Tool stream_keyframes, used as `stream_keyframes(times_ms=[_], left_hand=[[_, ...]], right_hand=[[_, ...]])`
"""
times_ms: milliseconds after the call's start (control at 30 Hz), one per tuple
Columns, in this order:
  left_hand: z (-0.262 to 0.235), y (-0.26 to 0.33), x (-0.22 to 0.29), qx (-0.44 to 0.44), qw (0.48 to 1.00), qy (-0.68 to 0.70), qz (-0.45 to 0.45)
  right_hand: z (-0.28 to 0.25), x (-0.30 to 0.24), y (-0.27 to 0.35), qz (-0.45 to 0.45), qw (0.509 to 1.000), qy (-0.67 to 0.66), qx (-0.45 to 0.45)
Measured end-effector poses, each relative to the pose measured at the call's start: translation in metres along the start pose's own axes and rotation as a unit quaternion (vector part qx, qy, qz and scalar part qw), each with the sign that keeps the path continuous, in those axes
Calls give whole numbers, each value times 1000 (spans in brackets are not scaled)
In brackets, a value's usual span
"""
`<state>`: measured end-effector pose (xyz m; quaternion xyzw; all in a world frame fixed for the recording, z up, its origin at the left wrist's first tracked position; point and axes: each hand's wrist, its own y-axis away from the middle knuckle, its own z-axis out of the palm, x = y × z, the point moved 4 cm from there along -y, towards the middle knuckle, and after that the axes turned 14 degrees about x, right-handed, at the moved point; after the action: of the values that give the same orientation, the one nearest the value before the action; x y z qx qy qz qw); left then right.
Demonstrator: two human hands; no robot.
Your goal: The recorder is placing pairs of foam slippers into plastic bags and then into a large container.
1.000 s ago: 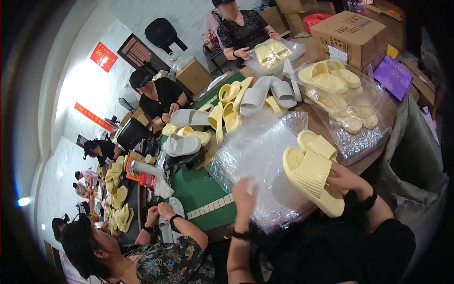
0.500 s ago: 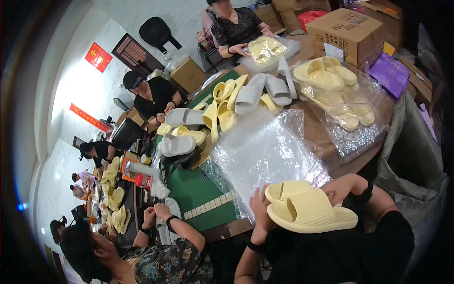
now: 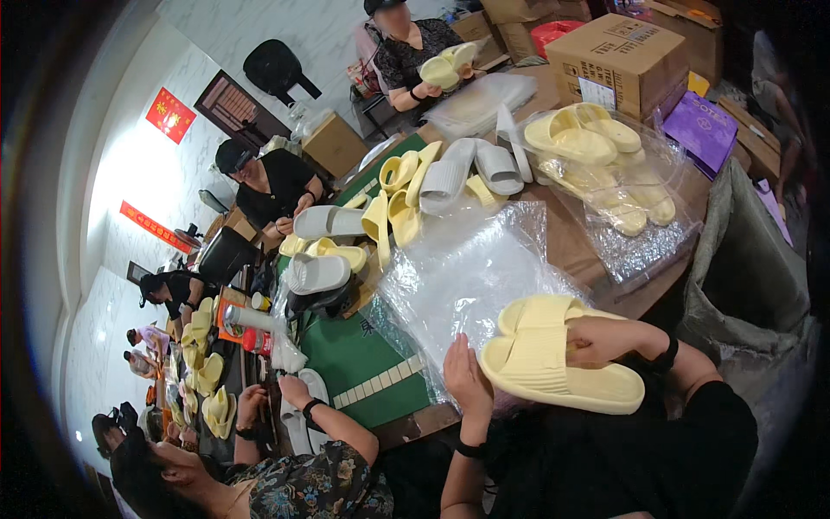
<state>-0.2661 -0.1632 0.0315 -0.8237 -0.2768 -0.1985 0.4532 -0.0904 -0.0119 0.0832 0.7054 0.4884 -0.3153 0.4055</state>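
My right hand [image 3: 601,340] grips a pair of pale yellow slippers, its fingers tucked behind the strap of the near slipper [image 3: 532,372]. The far slipper [image 3: 540,313] lies alongside, partly hidden by the near one and my hand. By the toe end, my left hand [image 3: 468,376] is held upright with fingers stretched, close to the near slipper's edge; whether it touches is hard to tell. Just beyond both hands, a stack of clear plastic bags [image 3: 467,277] lies on the table.
Grey slippers [image 3: 450,177] and yellow slippers are heaped mid-table. Bagged yellow slippers [image 3: 596,164] lie at the right, near a cardboard box [image 3: 618,65] and a purple bag [image 3: 700,130]. A large grey sack [image 3: 743,268] stands at right. Co-workers sit left and across.
My left hand has come off the slippers' toe end and straightened its fingers. The pair has turned slightly in my right hand. Across the table, a co-worker has raised yellow slippers above the plastic.
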Motion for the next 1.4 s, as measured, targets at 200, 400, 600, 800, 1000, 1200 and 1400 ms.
stream_keyframes(times_ms=[200, 400, 600, 800, 1000, 1200, 1400], left_hand=[[7, 6, 16, -34, 997, 61, 21], [2, 12, 39, -108, 983, 125, 82], [6, 30, 53, -242, 943, 210, 88], [7, 46, 58, -254, 943, 190, 101], [-4, 34, 32, -166, 949, 238, -123], [3, 26, 27, -155, 923, 308, -172], [-3, 16, 70, -186, 929, 319, -3]], right_hand=[[17, 18, -21, -79, 951, 222, 203], [25, 20, -66, -99, 894, 324, 292], [20, 34, -125, -222, 801, 308, 462], [28, 25, -149, -292, 878, 182, 332], [53, 47, -66, -296, 911, 128, 258], [25, 0, 31, -299, 802, 149, 495], [20, 8, -11, -183, 835, 327, 404]])
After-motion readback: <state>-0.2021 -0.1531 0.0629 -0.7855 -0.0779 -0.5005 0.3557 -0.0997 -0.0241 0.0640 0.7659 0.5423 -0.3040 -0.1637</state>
